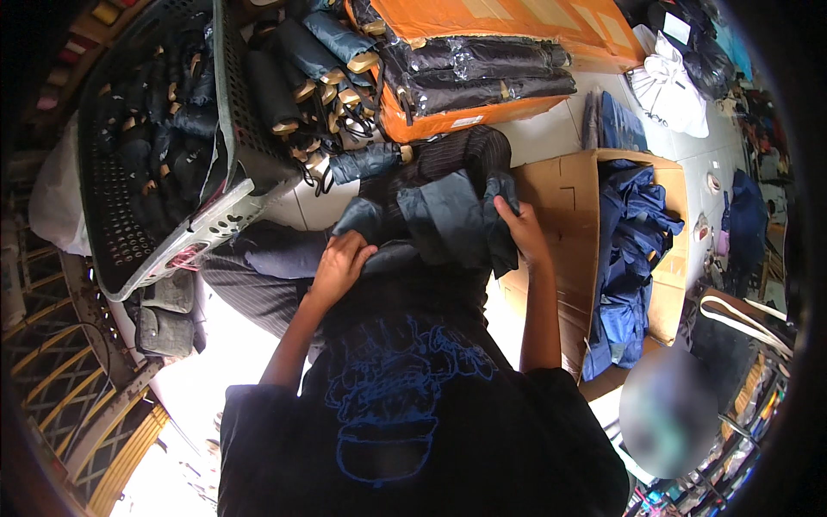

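Left of the cardboard box [562, 202], the slate-blue fabric [444, 217] runs crosswise between two closed grips, the left hand [341, 261] pinching its far side, the right hand [523, 231] clasping the side nearer the box!

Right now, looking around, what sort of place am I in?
Probably a small packing workshop or stockroom: a perforated crate full of dark bundles, an orange box of plastic-wrapped bundles, and a cardboard box of blue fabric.
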A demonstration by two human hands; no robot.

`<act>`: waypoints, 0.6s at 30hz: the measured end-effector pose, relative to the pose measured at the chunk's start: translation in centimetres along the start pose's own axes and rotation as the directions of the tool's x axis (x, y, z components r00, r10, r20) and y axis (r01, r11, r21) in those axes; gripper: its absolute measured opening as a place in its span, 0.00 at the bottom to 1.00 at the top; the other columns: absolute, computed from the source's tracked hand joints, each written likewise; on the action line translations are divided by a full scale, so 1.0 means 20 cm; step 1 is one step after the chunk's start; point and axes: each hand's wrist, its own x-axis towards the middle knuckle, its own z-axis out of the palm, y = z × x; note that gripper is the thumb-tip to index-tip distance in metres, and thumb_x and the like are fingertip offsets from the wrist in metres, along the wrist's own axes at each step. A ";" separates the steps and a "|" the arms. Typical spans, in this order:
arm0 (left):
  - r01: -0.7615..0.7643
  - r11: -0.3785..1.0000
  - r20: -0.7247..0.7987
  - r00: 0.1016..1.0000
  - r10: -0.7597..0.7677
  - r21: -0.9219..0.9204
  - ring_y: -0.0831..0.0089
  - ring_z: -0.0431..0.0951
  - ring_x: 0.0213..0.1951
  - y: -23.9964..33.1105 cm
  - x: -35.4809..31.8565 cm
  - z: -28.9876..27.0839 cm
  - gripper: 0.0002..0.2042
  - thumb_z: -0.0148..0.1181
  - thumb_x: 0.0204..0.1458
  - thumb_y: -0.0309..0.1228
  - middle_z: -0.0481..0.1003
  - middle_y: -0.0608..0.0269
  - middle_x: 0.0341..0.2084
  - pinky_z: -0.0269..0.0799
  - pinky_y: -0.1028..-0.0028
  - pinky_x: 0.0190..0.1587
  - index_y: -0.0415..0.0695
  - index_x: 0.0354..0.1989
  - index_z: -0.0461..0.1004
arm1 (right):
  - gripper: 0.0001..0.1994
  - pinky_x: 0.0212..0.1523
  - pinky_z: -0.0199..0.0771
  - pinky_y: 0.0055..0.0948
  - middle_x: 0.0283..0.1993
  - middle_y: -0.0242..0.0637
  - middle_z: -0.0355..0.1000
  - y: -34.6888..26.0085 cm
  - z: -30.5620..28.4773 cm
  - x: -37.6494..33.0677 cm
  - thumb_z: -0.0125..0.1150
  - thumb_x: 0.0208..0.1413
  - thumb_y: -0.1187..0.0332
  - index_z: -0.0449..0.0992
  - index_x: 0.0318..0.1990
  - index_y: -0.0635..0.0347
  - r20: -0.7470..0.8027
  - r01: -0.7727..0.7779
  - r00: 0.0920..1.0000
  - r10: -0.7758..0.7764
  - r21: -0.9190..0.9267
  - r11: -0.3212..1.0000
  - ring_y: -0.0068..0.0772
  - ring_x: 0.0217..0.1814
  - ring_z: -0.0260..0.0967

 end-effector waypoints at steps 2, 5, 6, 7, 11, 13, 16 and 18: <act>0.004 0.994 -0.014 1.000 -0.003 0.113 0.59 0.72 0.33 0.03 0.03 -0.01 0.09 0.60 0.53 0.32 0.71 0.59 0.25 0.63 0.64 0.39 0.40 0.26 0.71 | 0.20 0.36 0.69 0.24 0.33 0.31 0.75 0.01 0.01 0.01 0.59 0.58 0.52 0.78 0.37 0.63 -0.120 0.087 0.988 -0.097 -0.089 0.992 0.21 0.33 0.71; 0.022 0.988 -0.092 0.996 -0.008 0.154 0.59 0.72 0.34 0.05 0.06 0.00 0.08 0.61 0.52 0.31 0.72 0.59 0.25 0.63 0.63 0.39 0.40 0.26 0.72 | 0.23 0.41 0.69 0.27 0.37 0.35 0.75 -0.07 0.03 -0.04 0.56 0.58 0.49 0.77 0.40 0.65 0.024 -0.004 1.000 0.003 0.071 0.997 0.25 0.40 0.71; 0.014 0.991 -0.120 0.993 0.002 0.136 0.59 0.72 0.34 0.05 0.08 0.02 0.08 0.61 0.51 0.30 0.72 0.59 0.25 0.64 0.62 0.39 0.41 0.25 0.72 | 0.24 0.43 0.69 0.29 0.38 0.37 0.75 -0.11 0.04 -0.06 0.56 0.58 0.48 0.76 0.42 0.66 0.119 -0.072 0.992 0.052 0.166 0.983 0.27 0.42 0.71; 0.028 0.999 -0.083 0.996 -0.024 0.041 0.58 0.73 0.32 0.01 0.09 0.05 0.08 0.62 0.50 0.29 0.72 0.58 0.25 0.66 0.62 0.36 0.40 0.25 0.72 | 0.27 0.50 0.67 0.35 0.45 0.46 0.74 -0.05 0.05 -0.02 0.55 0.59 0.48 0.73 0.46 0.69 0.142 -0.006 0.990 0.022 -0.116 0.993 0.33 0.49 0.70; 0.230 0.958 0.037 0.973 -0.227 -0.173 0.71 0.74 0.23 -0.01 0.14 0.09 0.07 0.59 0.54 0.27 0.72 0.56 0.21 0.69 0.70 0.29 0.36 0.29 0.71 | 0.23 0.43 0.71 0.33 0.42 0.46 0.68 -0.07 0.14 -0.16 0.62 0.55 0.57 0.69 0.51 0.64 0.023 0.350 0.910 -0.415 -0.581 0.735 0.40 0.38 0.70; 0.286 0.889 0.153 0.957 -0.247 -0.358 0.77 0.73 0.23 0.04 0.17 0.09 0.06 0.57 0.57 0.28 0.73 0.61 0.22 0.68 0.76 0.27 0.38 0.32 0.72 | 0.21 0.44 0.70 0.37 0.40 0.47 0.70 -0.39 0.08 -0.39 0.62 0.55 0.57 0.71 0.50 0.62 0.031 0.363 0.923 -0.384 -0.401 0.841 0.44 0.42 0.70; 0.346 0.807 0.261 0.934 -0.246 -0.478 0.81 0.72 0.23 0.07 0.19 0.09 0.05 0.55 0.59 0.28 0.74 0.66 0.24 0.67 0.81 0.26 0.39 0.35 0.73 | 0.13 0.37 0.72 0.28 0.37 0.43 0.73 -0.63 -0.20 -0.69 0.61 0.56 0.65 0.74 0.46 0.60 0.125 0.453 0.891 -0.437 -0.315 0.834 0.33 0.36 0.73; 0.304 0.837 0.206 0.950 -0.234 -0.455 0.82 0.71 0.23 0.07 0.22 0.05 0.05 0.55 0.59 0.28 0.74 0.66 0.24 0.66 0.81 0.26 0.40 0.35 0.73 | 0.07 0.34 0.70 0.27 0.34 0.39 0.74 -0.67 -0.44 -0.81 0.60 0.56 0.69 0.75 0.39 0.61 -0.133 0.391 0.880 -0.455 -0.340 0.855 0.28 0.32 0.72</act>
